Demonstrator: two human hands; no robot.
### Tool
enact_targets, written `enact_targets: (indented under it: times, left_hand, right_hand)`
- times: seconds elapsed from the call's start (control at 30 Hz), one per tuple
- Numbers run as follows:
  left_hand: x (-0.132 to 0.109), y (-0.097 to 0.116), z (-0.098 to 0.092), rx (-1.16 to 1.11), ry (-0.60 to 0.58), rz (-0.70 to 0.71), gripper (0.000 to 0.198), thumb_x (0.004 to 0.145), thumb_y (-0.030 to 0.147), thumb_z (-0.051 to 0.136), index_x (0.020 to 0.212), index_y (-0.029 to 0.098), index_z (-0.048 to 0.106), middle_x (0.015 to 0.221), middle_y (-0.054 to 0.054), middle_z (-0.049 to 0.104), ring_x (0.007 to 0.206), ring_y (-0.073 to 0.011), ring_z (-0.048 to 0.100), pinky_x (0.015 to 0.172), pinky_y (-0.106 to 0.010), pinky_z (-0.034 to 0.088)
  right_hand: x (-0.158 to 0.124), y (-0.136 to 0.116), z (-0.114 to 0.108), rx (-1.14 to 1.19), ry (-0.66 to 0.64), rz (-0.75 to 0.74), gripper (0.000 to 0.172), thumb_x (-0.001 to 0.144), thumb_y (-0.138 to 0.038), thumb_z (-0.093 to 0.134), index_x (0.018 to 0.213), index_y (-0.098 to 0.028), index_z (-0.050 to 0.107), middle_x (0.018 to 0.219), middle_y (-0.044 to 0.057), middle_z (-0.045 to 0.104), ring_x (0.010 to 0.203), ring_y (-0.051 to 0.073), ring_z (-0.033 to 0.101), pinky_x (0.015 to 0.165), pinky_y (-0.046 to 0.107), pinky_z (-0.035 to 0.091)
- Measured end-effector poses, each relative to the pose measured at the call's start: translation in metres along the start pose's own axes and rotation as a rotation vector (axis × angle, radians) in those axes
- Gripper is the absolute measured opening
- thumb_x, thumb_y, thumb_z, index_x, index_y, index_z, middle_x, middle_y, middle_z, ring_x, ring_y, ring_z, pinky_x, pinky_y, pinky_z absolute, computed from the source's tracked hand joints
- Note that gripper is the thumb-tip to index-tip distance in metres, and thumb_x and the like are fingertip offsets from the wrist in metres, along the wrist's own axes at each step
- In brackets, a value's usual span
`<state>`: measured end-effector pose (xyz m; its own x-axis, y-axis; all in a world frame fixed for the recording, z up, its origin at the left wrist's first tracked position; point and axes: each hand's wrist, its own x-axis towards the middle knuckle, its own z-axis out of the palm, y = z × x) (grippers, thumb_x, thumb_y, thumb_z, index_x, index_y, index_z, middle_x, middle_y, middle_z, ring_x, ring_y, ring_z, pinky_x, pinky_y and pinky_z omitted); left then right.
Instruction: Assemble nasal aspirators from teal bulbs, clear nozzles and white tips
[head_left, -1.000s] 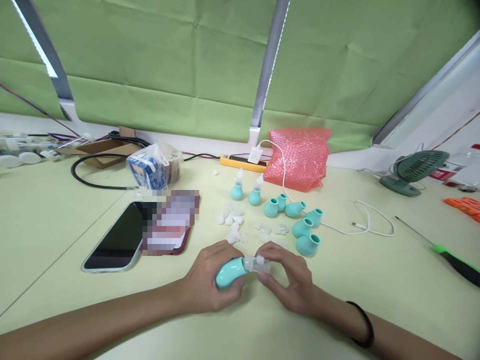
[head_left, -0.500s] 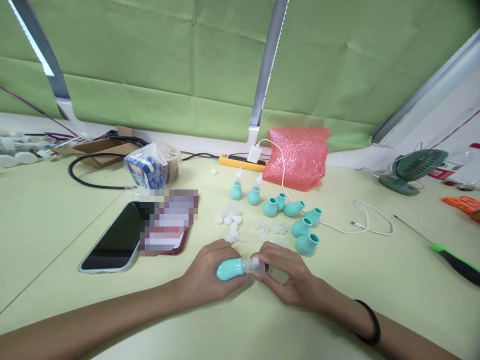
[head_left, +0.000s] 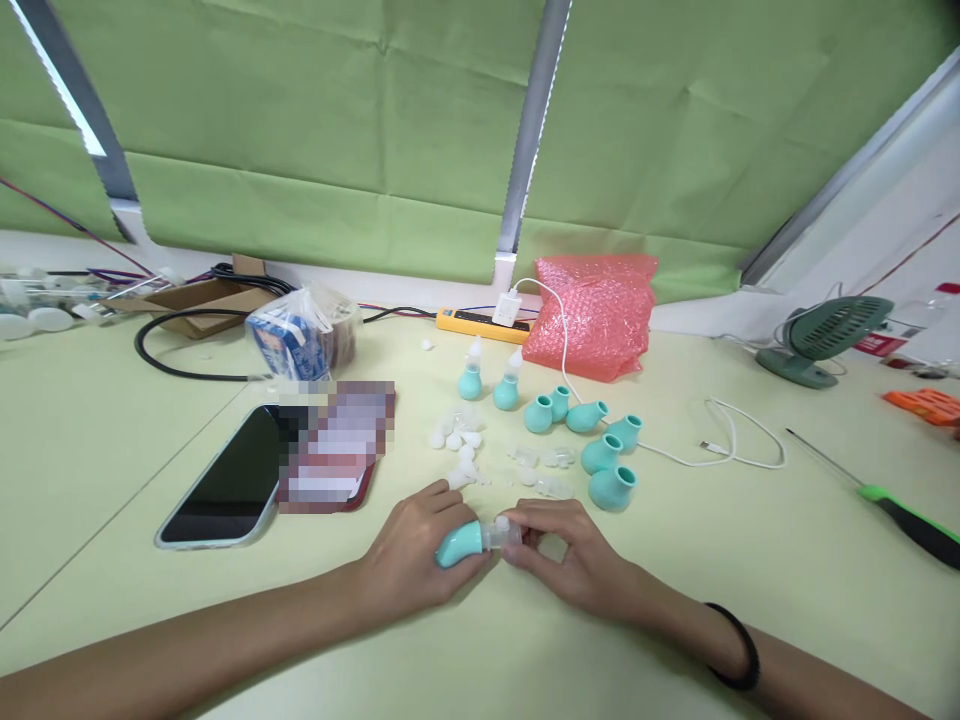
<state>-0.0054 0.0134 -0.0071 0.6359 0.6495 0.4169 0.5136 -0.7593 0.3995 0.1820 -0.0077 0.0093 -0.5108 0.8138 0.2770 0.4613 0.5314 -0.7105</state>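
My left hand (head_left: 409, 555) is closed around a teal rubber bulb (head_left: 459, 543) lying sideways just above the table. My right hand (head_left: 570, 558) pinches the clear plastic tip (head_left: 504, 532) at the bulb's mouth. Beyond my hands lie several small white and clear plastic pieces (head_left: 461, 440). Further back stand two teal bulbs with white tips fitted (head_left: 471, 380) and several open teal bulbs without tips (head_left: 600, 455).
A black phone (head_left: 217, 490) and a blurred card lie at the left. A pink bubble-wrap bag (head_left: 592, 312), yellow power strip (head_left: 480, 322) and white cable (head_left: 720, 440) sit behind. A green-handled screwdriver (head_left: 892, 505) and a green fan (head_left: 825, 340) are at the right.
Both hands have drawn slightly closer to each other, and the clear tip sits nearer the bulb's mouth. The view has shifted a little.
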Motion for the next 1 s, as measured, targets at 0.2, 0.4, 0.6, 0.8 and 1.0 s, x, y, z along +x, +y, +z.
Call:
enact_targets:
  times: [0.2,0.4,0.6,0.8,1.0]
  left_hand:
    - [-0.004,-0.001,0.004,0.13,0.021,0.075,0.017,0.077,0.027,0.048,0.068,0.014,0.053,0.062,-0.005,0.052,0.059,-0.0166,0.045,0.054,-0.029,0.04]
    - [-0.005,0.003,0.005,0.301,0.018,0.149,0.021,0.081,0.029,0.044,0.07,0.013,0.052,0.061,-0.006,0.051,0.06,-0.0179,0.044,0.052,-0.03,0.042]
    - [-0.008,0.007,0.006,0.461,0.043,0.224,0.017,0.079,0.026,0.045,0.069,0.013,0.051,0.06,-0.005,0.05,0.061,-0.0197,0.045,0.047,-0.028,0.039]
    - [-0.006,0.007,0.004,0.389,-0.013,0.164,0.021,0.079,0.032,0.045,0.073,0.014,0.052,0.065,-0.006,0.053,0.065,-0.0213,0.048,0.05,-0.029,0.04]
    - [-0.001,0.006,-0.009,-0.005,-0.066,-0.007,0.021,0.078,0.032,0.047,0.069,0.014,0.053,0.061,-0.003,0.053,0.059,-0.0152,0.048,0.053,-0.025,0.037]
  right_hand:
    - [0.0,0.001,0.001,0.429,-0.126,0.309,0.021,0.076,-0.031,0.052,0.07,-0.012,0.059,0.056,-0.001,0.045,0.049,0.008,0.041,0.046,0.019,0.037]
    - [0.005,0.001,-0.003,0.653,-0.211,0.483,0.025,0.071,-0.034,0.058,0.074,-0.01,0.065,0.052,-0.001,0.05,0.043,0.006,0.042,0.041,0.018,0.036]
    - [0.006,-0.002,0.001,0.718,-0.194,0.593,0.027,0.066,-0.037,0.062,0.065,-0.01,0.063,0.042,-0.002,0.051,0.032,0.005,0.04,0.032,0.016,0.034]
    - [0.003,0.004,0.01,0.658,-0.097,0.583,0.035,0.07,-0.043,0.056,0.063,-0.009,0.062,0.036,-0.001,0.051,0.026,0.005,0.038,0.029,0.016,0.033]
    - [0.004,0.005,0.008,0.629,0.071,0.404,0.043,0.063,-0.034,0.066,0.101,-0.015,0.057,0.05,-0.004,0.053,0.038,0.006,0.045,0.034,0.017,0.04]
